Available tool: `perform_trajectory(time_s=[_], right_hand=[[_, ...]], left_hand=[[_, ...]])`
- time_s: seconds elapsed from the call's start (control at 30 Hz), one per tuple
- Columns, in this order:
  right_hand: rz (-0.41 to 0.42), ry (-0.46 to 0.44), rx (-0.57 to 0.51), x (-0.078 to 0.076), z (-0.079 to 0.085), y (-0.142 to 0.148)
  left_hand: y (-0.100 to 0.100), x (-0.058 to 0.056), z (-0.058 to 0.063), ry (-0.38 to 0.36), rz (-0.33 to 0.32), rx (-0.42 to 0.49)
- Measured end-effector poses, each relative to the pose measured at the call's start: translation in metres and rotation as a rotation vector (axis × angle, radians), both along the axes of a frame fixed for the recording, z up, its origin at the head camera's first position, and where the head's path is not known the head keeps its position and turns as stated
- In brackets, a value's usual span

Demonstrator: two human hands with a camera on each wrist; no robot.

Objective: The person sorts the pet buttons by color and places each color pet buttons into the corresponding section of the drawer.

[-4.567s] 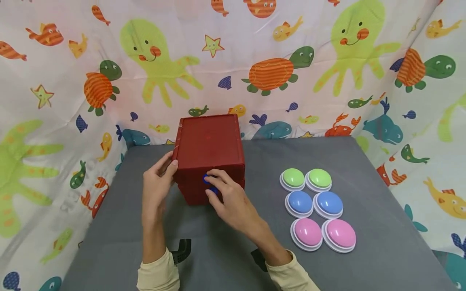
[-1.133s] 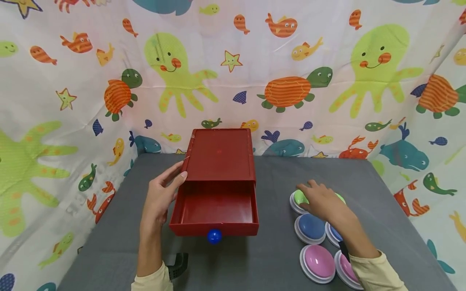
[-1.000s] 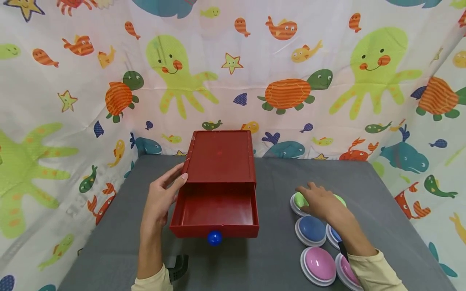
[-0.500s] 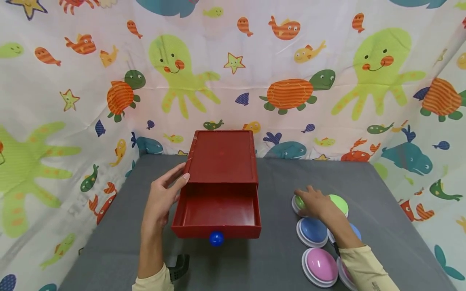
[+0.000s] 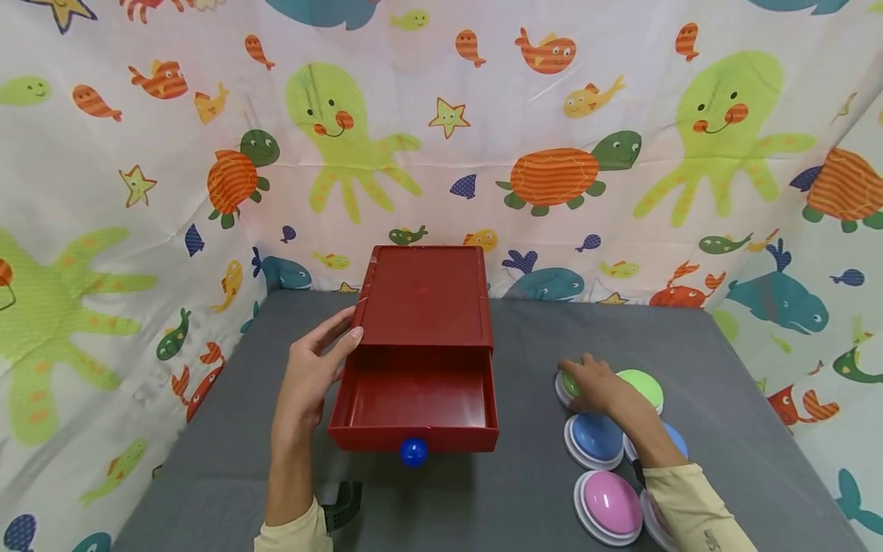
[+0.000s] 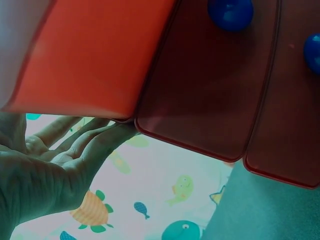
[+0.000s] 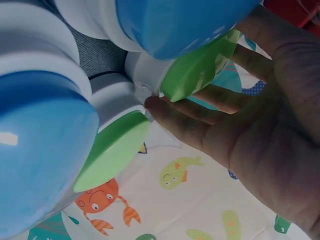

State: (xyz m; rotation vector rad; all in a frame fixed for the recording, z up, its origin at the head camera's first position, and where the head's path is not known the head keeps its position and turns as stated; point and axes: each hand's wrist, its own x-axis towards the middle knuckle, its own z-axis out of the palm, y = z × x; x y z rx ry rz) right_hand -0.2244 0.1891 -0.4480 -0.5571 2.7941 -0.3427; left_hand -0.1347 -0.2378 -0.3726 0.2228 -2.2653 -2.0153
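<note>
A dark red drawer box [image 5: 424,295] stands on the grey table with its top drawer [image 5: 414,406] pulled out, nothing inside it. A blue knob [image 5: 414,452] sits on that drawer's front. My left hand [image 5: 310,376] rests against the box's left side, fingers extended and thumb at the front corner of the top. On the right, my right hand [image 5: 602,387] holds the left green push light [image 5: 569,383], its fingers spread round the rim. In the right wrist view the green dome [image 7: 200,67] shows between thumb and fingers, partly hidden by a blue light.
Beside the held light is a second green light [image 5: 641,386]. Nearer me are blue lights [image 5: 597,437] and pink lights [image 5: 611,502], in pairs, partly under my right arm. Lower drawer fronts with blue knobs [image 6: 231,12] show in the left wrist view. A sea-animal curtain [image 5: 448,192] surrounds the table.
The top drawer, shut in the oldest frame, is out. My right hand has left the knobs for the green light and lately settled lower round it. My left hand stays at the box.
</note>
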Motion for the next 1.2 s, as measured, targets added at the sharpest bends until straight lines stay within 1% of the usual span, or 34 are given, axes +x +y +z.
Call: perform_trajectory(time_s=[0.1,0.23,0.43,0.53,0.63,0.7,0.8,0.93,1.07,1.2], right_hand=[[0.012,0.003,-0.021,0.0,-0.001,0.001],[0.007,0.016,-0.032,0.002,-0.003,0.003],[-0.009,0.101,-0.035,0.006,-0.004,0.005],[-0.015,0.15,-0.049,0.009,0.001,0.006],[-0.016,0.219,-0.074,0.012,0.013,0.004],[-0.011,0.261,-0.087,0.015,0.023,0.001],[0.006,0.298,-0.119,0.02,0.04,-0.004],[0.03,0.312,-0.155,0.027,0.06,-0.01],[0.027,0.3,-0.17,0.036,0.077,-0.016],[0.007,0.35,-0.199,0.045,0.093,-0.019]], left_hand=[[-0.001,0.0,-0.001,-0.002,0.001,-0.001],[0.0,-0.001,-0.002,-0.002,-0.014,-0.004],[0.002,-0.001,-0.004,-0.005,-0.017,-0.005],[0.002,0.0,-0.005,-0.006,-0.025,0.001],[0.002,0.0,-0.004,-0.002,-0.028,0.003],[0.002,-0.001,-0.004,0.0,-0.018,0.0],[0.002,-0.001,-0.003,0.001,-0.004,-0.006],[0.001,-0.001,-0.002,-0.002,0.005,-0.008],[0.0,0.0,-0.002,-0.002,0.012,-0.008],[0.0,0.0,-0.003,-0.003,0.008,-0.003]])
